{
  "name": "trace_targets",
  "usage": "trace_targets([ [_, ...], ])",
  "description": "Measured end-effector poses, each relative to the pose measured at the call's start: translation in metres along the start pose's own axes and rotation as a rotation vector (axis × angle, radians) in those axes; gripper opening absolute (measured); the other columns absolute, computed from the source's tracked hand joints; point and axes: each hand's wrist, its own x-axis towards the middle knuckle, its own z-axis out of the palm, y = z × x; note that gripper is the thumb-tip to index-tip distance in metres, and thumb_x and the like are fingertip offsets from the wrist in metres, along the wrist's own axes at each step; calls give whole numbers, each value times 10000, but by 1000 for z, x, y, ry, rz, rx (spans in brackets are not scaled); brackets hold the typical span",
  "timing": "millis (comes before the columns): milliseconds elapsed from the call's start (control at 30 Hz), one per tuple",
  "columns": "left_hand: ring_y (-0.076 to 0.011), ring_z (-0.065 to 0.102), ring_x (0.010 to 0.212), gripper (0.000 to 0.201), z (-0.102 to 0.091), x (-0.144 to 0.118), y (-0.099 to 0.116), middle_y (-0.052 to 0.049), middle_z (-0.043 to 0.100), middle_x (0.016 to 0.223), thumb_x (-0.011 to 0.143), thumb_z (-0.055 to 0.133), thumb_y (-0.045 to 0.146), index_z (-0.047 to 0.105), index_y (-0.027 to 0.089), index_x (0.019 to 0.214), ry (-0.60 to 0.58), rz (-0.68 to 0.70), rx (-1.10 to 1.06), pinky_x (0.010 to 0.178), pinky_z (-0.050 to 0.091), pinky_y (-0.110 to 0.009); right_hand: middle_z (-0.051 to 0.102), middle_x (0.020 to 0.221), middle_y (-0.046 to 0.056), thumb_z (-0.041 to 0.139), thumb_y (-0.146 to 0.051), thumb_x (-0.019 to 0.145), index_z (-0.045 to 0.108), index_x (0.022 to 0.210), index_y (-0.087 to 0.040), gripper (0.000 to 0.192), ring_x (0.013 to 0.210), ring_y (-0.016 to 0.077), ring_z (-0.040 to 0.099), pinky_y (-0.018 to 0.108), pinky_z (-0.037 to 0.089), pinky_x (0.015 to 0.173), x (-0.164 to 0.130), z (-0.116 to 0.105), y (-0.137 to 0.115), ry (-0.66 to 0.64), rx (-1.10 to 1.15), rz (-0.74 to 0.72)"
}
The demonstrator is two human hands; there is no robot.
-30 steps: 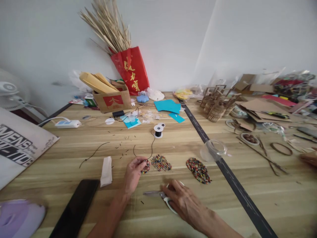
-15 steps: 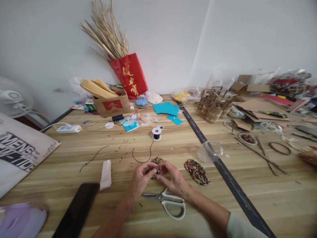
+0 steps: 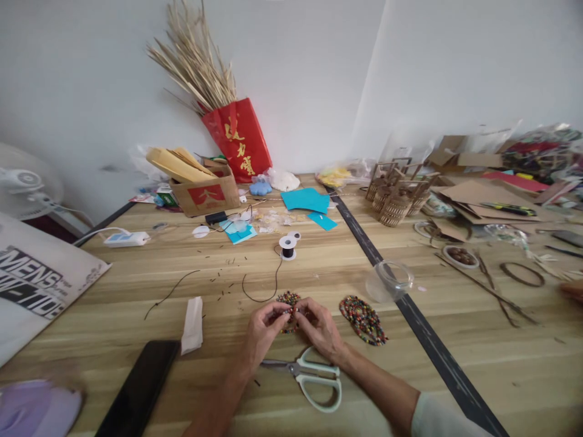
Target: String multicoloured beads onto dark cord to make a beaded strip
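Note:
Both hands meet at a strand of small multicoloured beads. My left hand pinches it from the left between thumb and fingers. From the right, my right hand pinches the same strand, its thumb close to the left one. Part of the strand is hidden behind the fingers. Just below the hands lie scissors with pale green handles, their blades pointing left. To the right a coiled heap of similar beads rests on the table. Beyond the hands stands a white spool of black cord, its loose end curving toward the beads.
A black phone and a folded white paper lie left of my hands. A clear plastic container stands at the right, by a dark strip across the wooden table. Small woven baskets are farther back.
My right thumb has come up nearer to the left fingers on the bead strand. The whole view has shifted slightly; the other things on the table stay put.

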Motion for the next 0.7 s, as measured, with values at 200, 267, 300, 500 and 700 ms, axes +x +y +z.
trace_targets([
  [200,-159,590,666,127,-1,0,-3,-27,673,698,655,723,228,706,145,749,-12,1,48,624,458,-229,555,660,-1,512,-301,886,595,842,-159,170,578,112,476,202,379,524,0,-2,1,-56,-75,-58],
  [267,-149,563,634,101,-2,-1,-2,-13,642,656,666,707,229,693,148,724,-15,17,81,605,440,-224,554,654,-3,512,-290,887,602,859,-157,163,581,112,478,201,379,526,-1,-3,3,-79,-98,-75],
  [300,-147,553,627,93,-3,-2,-2,-8,630,643,670,702,230,687,150,716,-20,27,95,601,433,-223,555,653,-3,510,-288,890,602,864,-157,162,582,112,479,201,381,528,-1,-4,3,-91,-107,-82],
  [500,-153,555,652,96,-8,-2,-7,-18,639,677,717,675,247,689,155,741,-83,82,105,633,435,-230,556,650,-1,489,-303,913,598,864,-158,188,573,114,484,208,397,543,-1,-4,5,-133,-123,-89],
  [700,-171,586,702,124,-10,1,-14,-39,682,732,713,696,248,729,161,795,-73,90,86,667,456,-240,574,668,12,472,-343,926,596,871,-161,227,597,129,509,217,408,551,0,-4,5,-134,-112,-82],
])
